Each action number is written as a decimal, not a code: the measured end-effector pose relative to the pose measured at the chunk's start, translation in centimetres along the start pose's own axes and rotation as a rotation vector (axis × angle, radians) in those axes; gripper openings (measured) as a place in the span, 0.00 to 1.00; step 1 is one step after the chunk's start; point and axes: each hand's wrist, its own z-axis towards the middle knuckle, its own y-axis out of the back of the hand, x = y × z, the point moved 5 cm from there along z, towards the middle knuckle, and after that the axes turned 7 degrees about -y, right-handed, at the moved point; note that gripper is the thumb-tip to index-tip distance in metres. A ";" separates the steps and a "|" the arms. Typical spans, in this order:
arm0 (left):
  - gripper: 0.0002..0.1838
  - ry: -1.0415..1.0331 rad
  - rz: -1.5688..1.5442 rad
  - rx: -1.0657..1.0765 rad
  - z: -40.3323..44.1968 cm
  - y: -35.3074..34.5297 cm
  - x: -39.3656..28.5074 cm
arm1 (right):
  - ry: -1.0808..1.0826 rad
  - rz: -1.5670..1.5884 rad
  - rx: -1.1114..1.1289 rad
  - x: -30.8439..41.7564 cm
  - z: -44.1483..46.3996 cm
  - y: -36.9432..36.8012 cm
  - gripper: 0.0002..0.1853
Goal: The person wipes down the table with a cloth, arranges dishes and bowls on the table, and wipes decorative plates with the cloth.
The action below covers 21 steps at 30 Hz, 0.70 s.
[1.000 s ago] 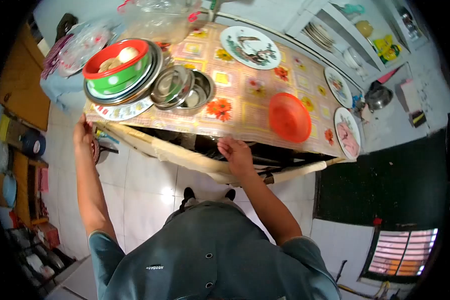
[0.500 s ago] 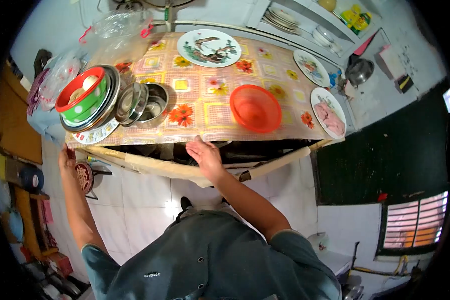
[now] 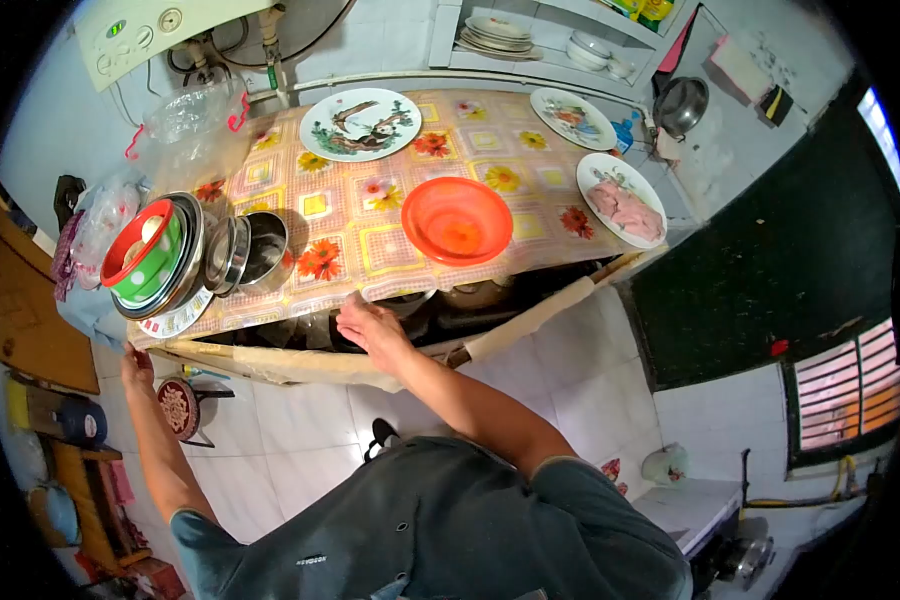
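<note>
At the near left corner of the table, my left hand (image 3: 138, 368) is closed on the edge of the tabletop (image 3: 365, 235), which has a flowered plastic cover. My right hand (image 3: 372, 328) is at the front edge, its thumb up against the cover and its fingers stretched out to the left. Below that edge an opening (image 3: 450, 315) shows dark cookware inside. On the cover are an orange plastic basin (image 3: 457, 222), a plate with a painted picture (image 3: 360, 125), a plate of pink meat (image 3: 625, 208) and another patterned plate (image 3: 573, 118).
On the left of the table are a stack of bowls (image 3: 155, 250), metal pots (image 3: 260, 252) and clear plastic bags (image 3: 195, 130). A stool (image 3: 180, 408) stands on the floor by my left arm. Shelves with plates (image 3: 497, 35) are on the back wall.
The view has turned, so the table items appear further left. Both hands remain at the tabletop's edge, and the opening beneath it looks wider.
</note>
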 end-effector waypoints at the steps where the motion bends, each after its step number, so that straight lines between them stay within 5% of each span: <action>1: 0.10 -0.016 -0.014 0.063 -0.9 -0.2 -0.1 | 0.001 0.004 0.009 0.1 -0.3 0.2 0.24; 3: 0.11 -0.043 -0.026 0.124 -3.1 -0.2 -0.6 | -0.055 -0.042 0.113 0.0 -1.4 0.3 0.23; 5: 0.13 -0.045 0.087 -0.093 -5.7 1.4 -1.1 | -0.067 -0.065 0.152 1.1 -4.3 0.5 0.22; 8: 0.16 -0.143 0.035 -0.012 -7.7 5.0 -0.4 | -0.061 -0.200 0.348 3.4 -9.3 1.5 0.20; 12: 0.21 -0.274 -0.053 0.000 -16.9 4.6 1.5 | 0.003 -0.307 0.341 7.4 -16.5 8.2 0.18; 15: 0.19 -0.500 0.127 0.125 -29.5 -0.5 3.7 | 0.078 -0.303 0.244 9.6 -19.7 16.3 0.17; 18: 0.20 -0.530 0.048 0.027 -44.9 -12.1 6.6 | 0.178 -0.318 0.189 12.6 -22.2 23.8 0.17; 21: 0.14 -0.512 0.143 0.398 -53.1 -21.2 11.3 | 0.250 -0.357 0.104 16.2 -24.8 28.9 0.15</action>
